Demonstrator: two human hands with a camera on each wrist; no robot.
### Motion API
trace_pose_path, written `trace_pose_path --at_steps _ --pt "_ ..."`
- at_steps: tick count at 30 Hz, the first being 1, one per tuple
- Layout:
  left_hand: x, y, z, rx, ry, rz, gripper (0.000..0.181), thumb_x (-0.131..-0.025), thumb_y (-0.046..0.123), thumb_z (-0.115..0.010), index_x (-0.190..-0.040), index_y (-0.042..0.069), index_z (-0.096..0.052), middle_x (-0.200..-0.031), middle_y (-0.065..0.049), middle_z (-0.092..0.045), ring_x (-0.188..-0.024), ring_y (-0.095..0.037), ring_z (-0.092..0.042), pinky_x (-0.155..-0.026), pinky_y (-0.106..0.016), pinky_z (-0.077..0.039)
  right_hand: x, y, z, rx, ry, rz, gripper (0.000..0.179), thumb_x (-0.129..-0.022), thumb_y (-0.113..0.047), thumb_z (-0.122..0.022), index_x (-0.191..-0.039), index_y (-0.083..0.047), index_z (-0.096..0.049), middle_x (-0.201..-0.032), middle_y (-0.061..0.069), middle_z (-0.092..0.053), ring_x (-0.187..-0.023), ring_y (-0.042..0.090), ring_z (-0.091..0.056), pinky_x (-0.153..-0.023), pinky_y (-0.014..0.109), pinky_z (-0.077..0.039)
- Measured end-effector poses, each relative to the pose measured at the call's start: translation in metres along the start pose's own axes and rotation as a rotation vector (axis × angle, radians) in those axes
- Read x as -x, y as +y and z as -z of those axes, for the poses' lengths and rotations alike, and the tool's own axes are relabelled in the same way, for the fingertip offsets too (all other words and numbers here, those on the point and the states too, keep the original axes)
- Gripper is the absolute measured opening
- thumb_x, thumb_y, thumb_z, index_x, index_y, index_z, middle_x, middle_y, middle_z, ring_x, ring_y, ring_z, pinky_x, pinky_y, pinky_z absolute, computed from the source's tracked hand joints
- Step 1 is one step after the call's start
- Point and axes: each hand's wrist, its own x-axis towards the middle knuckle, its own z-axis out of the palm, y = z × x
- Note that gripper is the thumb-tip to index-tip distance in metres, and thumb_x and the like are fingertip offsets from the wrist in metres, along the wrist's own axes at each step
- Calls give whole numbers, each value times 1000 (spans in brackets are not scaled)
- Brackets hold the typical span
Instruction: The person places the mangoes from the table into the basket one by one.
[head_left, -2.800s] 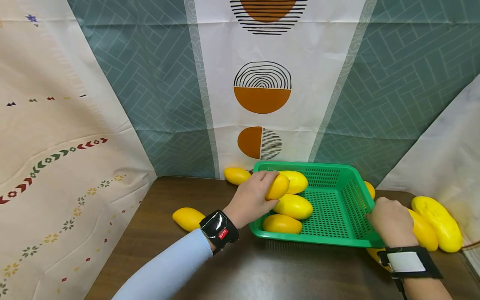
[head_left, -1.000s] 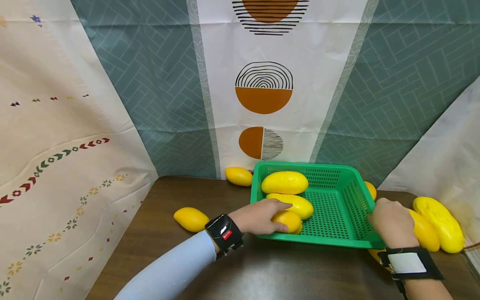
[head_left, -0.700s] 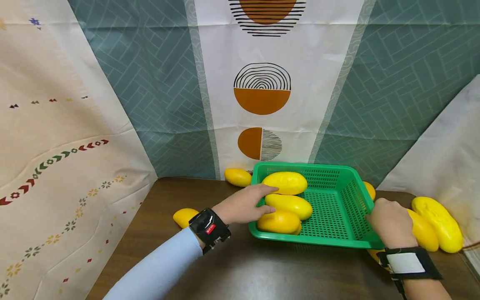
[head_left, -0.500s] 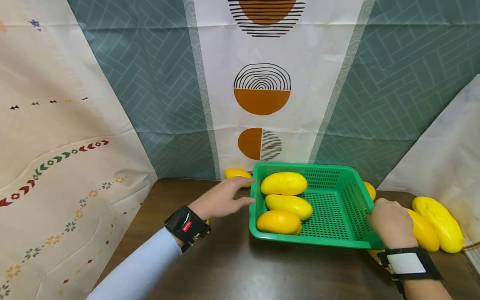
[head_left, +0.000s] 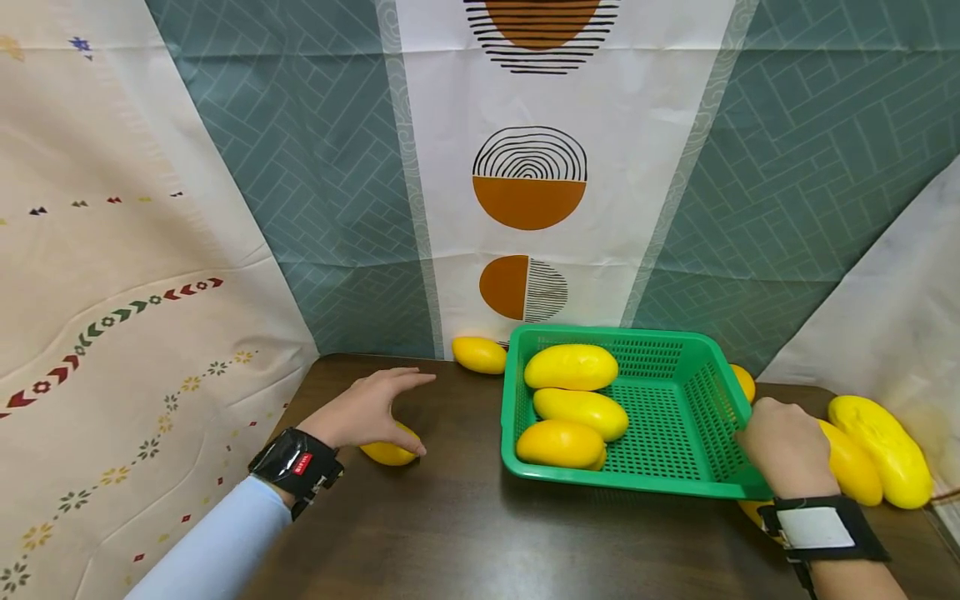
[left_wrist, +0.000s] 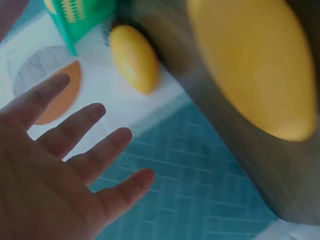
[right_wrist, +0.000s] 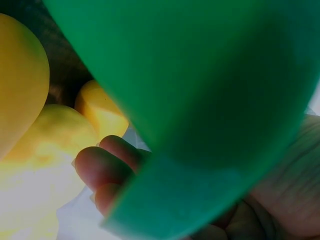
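Note:
My left hand (head_left: 367,412) is over a yellow mango (head_left: 392,452) on the table, left of the basket, with fingers spread and thumb apart. In the left wrist view the palm holds nothing, and the mango (left_wrist: 260,65) is large and near. My right hand (head_left: 787,442) grips the right rim of a green plastic basket (head_left: 660,442); in the right wrist view its fingers (right_wrist: 102,167) curl under the rim. Along the basket's left side lie a long yellow fruit (head_left: 572,367), another (head_left: 581,412), and a mango (head_left: 558,444) resting on a mostly hidden fruit.
A mango (head_left: 480,355) lies behind the basket's left corner. Right of the basket are a large yellow fruit (head_left: 881,450), another yellow fruit (head_left: 851,467) partly behind my hand, and a partly hidden one (head_left: 744,382). Patterned cloth (head_left: 525,200) hangs behind the brown table (head_left: 450,517).
My left hand has set a mango on the front fruit in the basket, let it go, and moved left to the mango on the table. The right hand stays on the rim.

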Motion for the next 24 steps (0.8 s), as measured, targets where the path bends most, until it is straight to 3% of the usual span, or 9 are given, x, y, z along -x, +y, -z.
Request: trace_pose_path --at_steps 4,8,15,18,24 --pt "8 -15 -7 -34 -35 16 107 -43 79 -71 -138 42 -39 -143 9 -34 -129 -21 -31 -100 -55 -24 0 0 -1 3 -4 -3 33 -82 -21 -67 -74 5 -50 -60 9 -44 -53 23 -45 -45 33 -41" --pt "14 -24 -14 -41 -61 40 110 -38 70 -80 -137 41 -41 -142 9 -35 -130 -22 -30 -100 -57 -23 0 0 -1 0 -7 -4 33 -81 -21 -67 -74 5 -50 -60 9 -44 -53 23 -46 -46 34 -41" --pt "20 -31 -25 -127 -136 35 105 -42 45 -90 -136 35 -46 -142 0 -38 -133 -37 -21 -100 -63 -16 1 0 -1 2 -20 -15 32 -81 -21 -67 -74 5 -50 -60 8 -45 -52 23 -46 -45 33 -41" --pt "22 -34 -28 -142 -162 48 102 -44 33 -91 -136 32 -47 -142 -4 -38 -134 -37 -19 -100 -65 -15 0 0 -1 3 -27 -19 32 -81 -22 -67 -74 5 -50 -60 8 -45 -53 23 -46 -45 33 -41" --pt "22 -43 -33 -132 -159 59 95 -48 14 -88 -134 30 -50 -140 -5 -41 -129 -36 -28 -95 -66 -24 0 1 -2 4 -13 -11 32 -81 -21 -67 -74 5 -50 -59 8 -45 -52 22 -45 -45 33 -41"
